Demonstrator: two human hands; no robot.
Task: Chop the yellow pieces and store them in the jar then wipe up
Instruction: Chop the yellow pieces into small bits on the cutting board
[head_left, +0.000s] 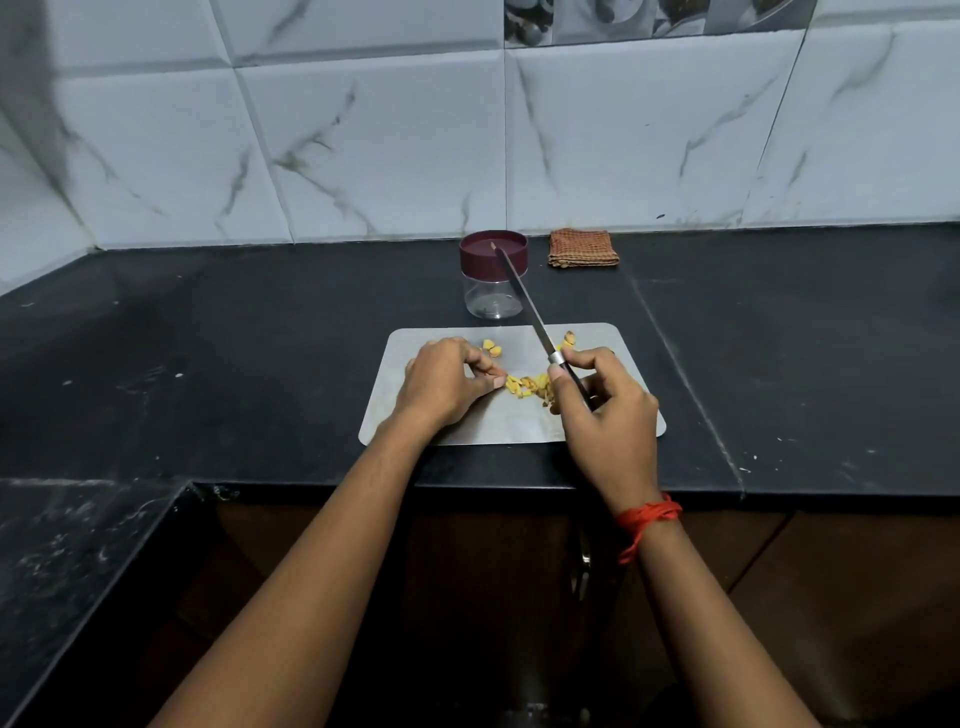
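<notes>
Yellow pieces (527, 385) strewn on the board (467, 426), knife (524, 306) slanting above; maroon-lidded jar (493, 275) upright beyond, folded cloth (583, 248) beside it.

Left hand: your left hand (447, 382) is bare, and so is the forearm behind it, down to the lower edge of view.
Right hand: your right hand (608, 410) and its forearm are bare too.
Right wrist: you wear a red thread (647, 517) wound round it in several bunched turns.
Thread tail: one loose red end hangs below the band.
</notes>
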